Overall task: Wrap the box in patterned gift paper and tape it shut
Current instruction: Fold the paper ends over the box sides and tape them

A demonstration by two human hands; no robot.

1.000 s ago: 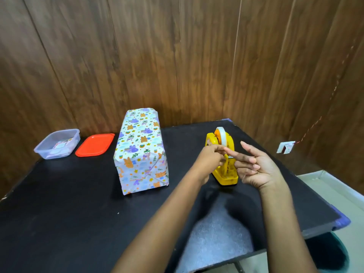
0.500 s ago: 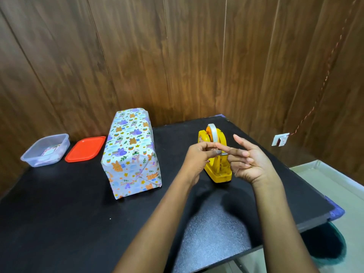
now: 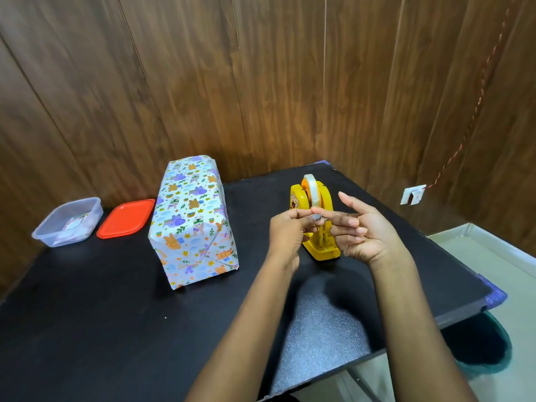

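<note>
Left hand (image 3: 285, 232) pinches a short strip of tape (image 3: 318, 217) between thumb and fingertips, just in front of the yellow tape dispenser (image 3: 324, 252). Right hand (image 3: 367, 232) holds its fingers straight and spread, its index finger reaching to the strip. The wrapped box (image 3: 193, 221) stands on the black table (image 3: 87, 329), left of both hands and apart from them. 1 clear tub (image 3: 68, 221) and 1 red lid (image 3: 126, 217) lie at the far left.
</note>
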